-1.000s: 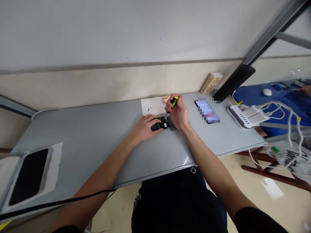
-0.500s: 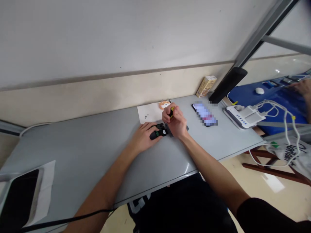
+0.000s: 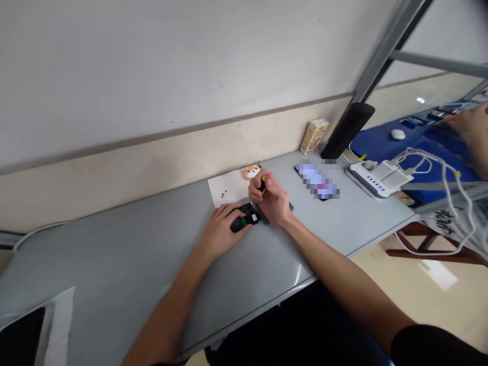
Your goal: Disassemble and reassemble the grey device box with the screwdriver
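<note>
While phone [image 3: 315,180] lies near carton [image 3: 314,136], right hand [image 3: 273,201] hides screwdriver [image 3: 263,184] (mostly).

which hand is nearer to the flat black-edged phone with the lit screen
Right. The right hand, closed around a black-and-yellow screwdriver handle, is left of the phone; the left hand is farther left, holding a black device with green circuitry showing.

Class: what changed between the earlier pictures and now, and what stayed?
The right hand has turned, covering more of the screwdriver handle. The view has swung, so things on the desk appear farther left. Nothing was picked up or released: the left hand still holds the opened black device, and dark bits stay on the paper.
</note>
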The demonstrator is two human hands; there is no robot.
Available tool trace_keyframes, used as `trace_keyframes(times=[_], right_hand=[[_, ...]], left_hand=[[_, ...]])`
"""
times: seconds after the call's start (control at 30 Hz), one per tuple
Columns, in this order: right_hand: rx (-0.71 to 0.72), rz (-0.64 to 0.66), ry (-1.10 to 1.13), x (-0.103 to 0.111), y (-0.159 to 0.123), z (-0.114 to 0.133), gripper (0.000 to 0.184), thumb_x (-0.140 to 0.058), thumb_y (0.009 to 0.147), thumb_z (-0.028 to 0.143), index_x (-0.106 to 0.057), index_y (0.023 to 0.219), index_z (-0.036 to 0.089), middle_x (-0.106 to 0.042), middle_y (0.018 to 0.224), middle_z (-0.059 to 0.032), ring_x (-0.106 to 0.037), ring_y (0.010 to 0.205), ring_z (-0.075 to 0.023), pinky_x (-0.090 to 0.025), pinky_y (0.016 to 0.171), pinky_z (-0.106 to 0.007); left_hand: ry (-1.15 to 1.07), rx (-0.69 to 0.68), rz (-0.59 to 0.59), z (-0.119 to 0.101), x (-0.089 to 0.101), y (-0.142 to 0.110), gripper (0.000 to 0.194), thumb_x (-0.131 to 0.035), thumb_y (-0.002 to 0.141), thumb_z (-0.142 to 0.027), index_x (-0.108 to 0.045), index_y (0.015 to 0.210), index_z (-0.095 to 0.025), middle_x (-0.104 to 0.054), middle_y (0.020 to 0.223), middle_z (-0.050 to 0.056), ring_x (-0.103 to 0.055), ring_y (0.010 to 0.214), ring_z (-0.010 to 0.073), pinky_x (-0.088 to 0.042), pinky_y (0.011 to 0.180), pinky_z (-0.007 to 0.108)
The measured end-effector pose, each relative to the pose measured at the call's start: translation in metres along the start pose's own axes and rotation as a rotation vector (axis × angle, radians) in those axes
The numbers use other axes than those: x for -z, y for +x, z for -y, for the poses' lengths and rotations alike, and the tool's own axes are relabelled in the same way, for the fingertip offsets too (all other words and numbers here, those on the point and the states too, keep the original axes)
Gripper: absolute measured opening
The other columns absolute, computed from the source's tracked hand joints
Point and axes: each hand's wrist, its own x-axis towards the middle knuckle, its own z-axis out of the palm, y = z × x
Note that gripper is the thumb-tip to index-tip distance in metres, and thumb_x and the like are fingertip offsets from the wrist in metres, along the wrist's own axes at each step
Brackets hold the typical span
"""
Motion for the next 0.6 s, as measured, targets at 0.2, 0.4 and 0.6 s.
trace_keyframes(times=[0.2,0.4,0.6], right_hand=[[0.025,0.033,-0.044,0.0000,-0.0021,-0.0009,0.040,-0.059,0.095,0.058,-0.053,0.078,0.023,-0.035,0.067,0.0023,-0.029,0.058,-0.0129,-0.026,0.056,-0.028],[0.029,0.038,-0.042,0.0010,-0.0028,-0.0011,0.038,-0.055,0.098,0.056,-0.053,0.079,0.023,-0.037,0.065,0.0022,-0.033,0.059,-0.0139,-0.029,0.058,-0.030],[0.045,0.034,-0.018,-0.0009,-0.0026,0.0019,0.037,-0.054,0.099,0.053,-0.053,0.078,0.023,-0.038,0.068,0.0012,-0.035,0.060,-0.0147,-0.030,0.061,-0.031]], left_hand=[[0.017,0.006,0.022,-0.0021,0.0001,0.0009,0.018,-0.070,0.093,-0.036,-0.065,0.106,-0.025,-0.067,0.134,0.007,-0.061,0.125,0.0280,-0.049,0.107,0.050],[-0.013,0.026,0.013,-0.0014,-0.0014,0.0014,0.025,-0.073,0.089,-0.033,-0.058,0.108,-0.025,-0.068,0.133,0.007,-0.063,0.124,0.0287,-0.050,0.107,0.051],[0.002,0.009,0.018,-0.0003,-0.0017,-0.0008,0.028,-0.068,0.095,-0.033,-0.056,0.118,-0.024,-0.063,0.139,0.008,-0.057,0.132,0.0280,-0.046,0.113,0.049]])
